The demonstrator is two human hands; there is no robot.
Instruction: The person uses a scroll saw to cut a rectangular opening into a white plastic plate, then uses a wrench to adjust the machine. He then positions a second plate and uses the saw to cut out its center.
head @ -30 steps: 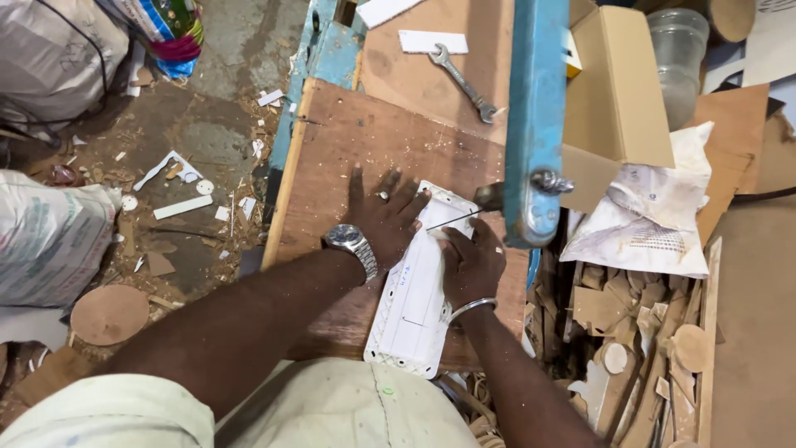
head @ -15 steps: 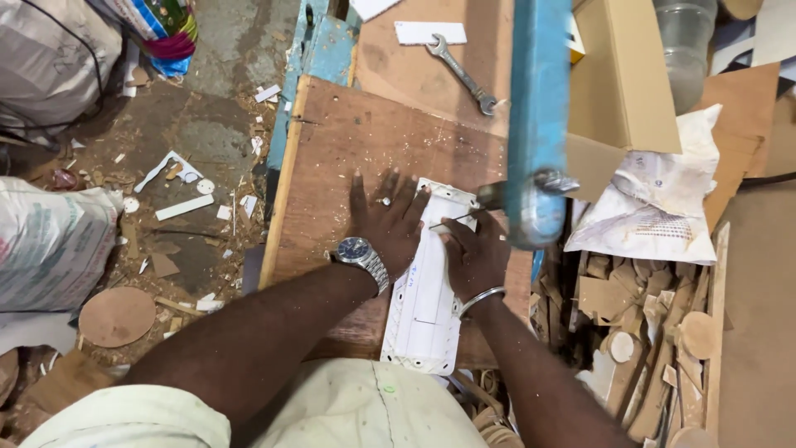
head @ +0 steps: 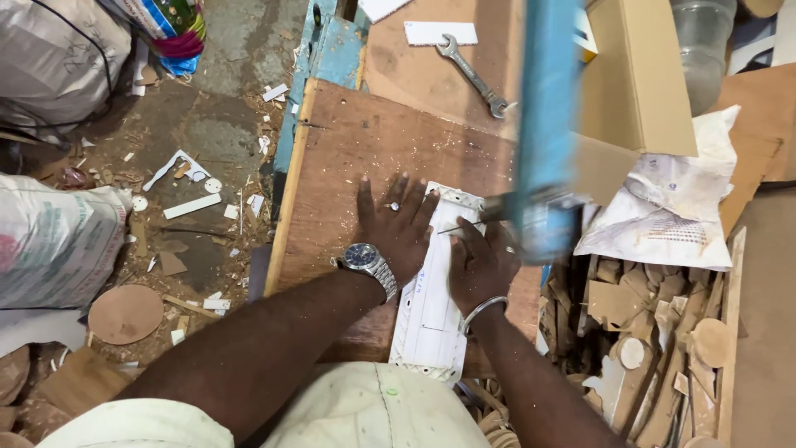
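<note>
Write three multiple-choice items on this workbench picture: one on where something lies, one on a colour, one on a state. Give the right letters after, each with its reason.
1. Where does the wrench lie?
A. on the brown board beyond the hands
B. on the dirt floor
C. on the crumpled paper

2. What colour is the long plate under the hands?
A. white
B. red
C. black

3. How is the left hand placed?
A. spread flat, fingers on the plate's edge
C. curled round the wrench
B. lifted clear of the board

Answers: 1 A, it rests on the board at the top of the view. 2 A, the plate is white with faint markings. 3 A, the fingers are splayed and the palm pressed down, while the right hand bears on the plate beside it.
</note>
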